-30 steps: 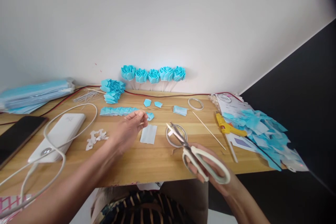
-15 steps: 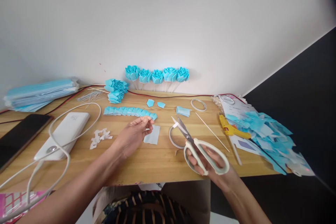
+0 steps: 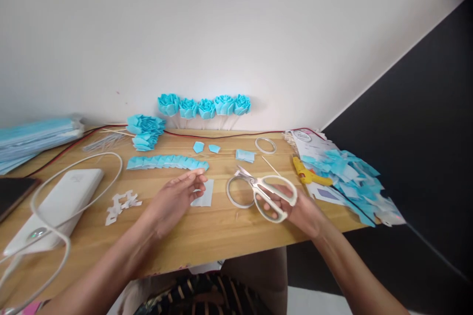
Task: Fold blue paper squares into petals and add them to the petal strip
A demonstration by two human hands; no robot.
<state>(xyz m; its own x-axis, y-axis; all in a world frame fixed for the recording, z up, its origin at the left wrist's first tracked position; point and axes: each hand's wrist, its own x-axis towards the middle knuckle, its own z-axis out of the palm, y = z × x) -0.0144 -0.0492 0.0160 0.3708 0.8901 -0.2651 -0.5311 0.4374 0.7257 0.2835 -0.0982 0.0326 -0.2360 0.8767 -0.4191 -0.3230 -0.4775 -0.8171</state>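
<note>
My right hand has its fingers through the white handles of a pair of scissors. The blades point left, over a ring-shaped roll of tape, and a small white scrap shows at their tips. My left hand is pinched at thumb and forefinger; whatever lies between the fingertips is too small to make out. Just beyond those fingertips runs an overlapping row of folded blue petals. Partly under the left hand is a pale square of fabric.
Blue fabric roses lean against the wall, with more roses lying left. Two cut petals, a folded blue stack and another ring lie behind. White scraps, a power bank, a yellow glue gun and blue pieces flank my hands.
The view has shifted, so the table's contents appear further left. My right hand has tilted the scissors to lie more sideways over the tape roll. My left hand keeps its pinch near the petal row.
</note>
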